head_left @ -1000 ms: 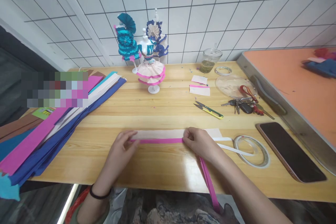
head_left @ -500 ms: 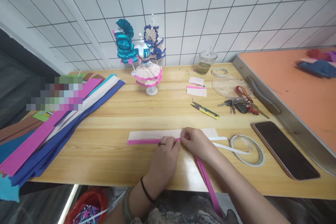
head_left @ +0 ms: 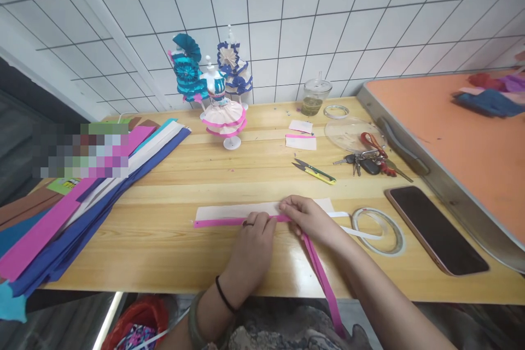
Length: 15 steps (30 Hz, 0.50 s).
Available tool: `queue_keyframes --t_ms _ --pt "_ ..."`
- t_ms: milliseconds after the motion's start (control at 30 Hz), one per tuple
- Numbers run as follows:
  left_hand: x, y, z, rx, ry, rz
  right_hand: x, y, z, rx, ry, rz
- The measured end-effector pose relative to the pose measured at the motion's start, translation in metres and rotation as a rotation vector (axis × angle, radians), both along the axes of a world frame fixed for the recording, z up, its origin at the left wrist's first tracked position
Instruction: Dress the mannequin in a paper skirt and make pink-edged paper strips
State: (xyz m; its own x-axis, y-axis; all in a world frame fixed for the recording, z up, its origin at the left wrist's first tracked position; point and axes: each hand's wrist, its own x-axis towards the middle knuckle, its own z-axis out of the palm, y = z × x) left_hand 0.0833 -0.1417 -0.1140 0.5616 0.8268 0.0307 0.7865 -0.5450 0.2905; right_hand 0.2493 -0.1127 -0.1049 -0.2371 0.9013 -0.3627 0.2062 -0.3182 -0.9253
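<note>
A long cream strip of crepe paper (head_left: 229, 211) lies on the table with a narrow pink crepe paper strip (head_left: 219, 222) along its near edge. My left hand (head_left: 253, 246) has its fingers together and bent, pressing the pink strip near the middle. Just right of it, my right hand (head_left: 309, 220) pinches the same strip between thumb and fingers. From under the right hand the strip's loose tail (head_left: 324, 279) hangs over the table's front edge. White tape (head_left: 361, 233) runs from beside the right hand to a tape roll (head_left: 379, 231).
Yellow-handled thread snips (head_left: 315, 171), keys (head_left: 369, 164) and a phone (head_left: 437, 229) lie beyond and to the right. Three dressed mini mannequins (head_left: 225, 115) stand at the back. Folded crepe paper (head_left: 123, 178) covers the left side. A red bin (head_left: 150, 314) stands below.
My left hand has moved right from the strip's left end to beside my right hand, pressing the pink strip. The right hand stays at the strip, its fingers shifted slightly. The view has drifted.
</note>
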Motion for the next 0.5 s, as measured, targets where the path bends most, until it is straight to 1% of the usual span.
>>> queue_keyframes --t_ms 100,167,300,500 --pt "0.000 -0.001 0.000 -0.002 -0.002 0.008 0.002 0.001 0.003 -0.057 0.105 -0.012" --pt "0.000 -0.001 0.000 -0.003 -0.007 0.005 0.004 0.002 0.004 -0.070 0.153 -0.057" --pt "0.000 -0.001 0.001 -0.002 -0.015 -0.007 0.007 0.003 0.003 -0.084 0.209 -0.157" --pt "0.000 -0.001 -0.001 0.021 -0.036 -0.008 0.016 0.006 0.004 -0.147 0.304 -0.225"
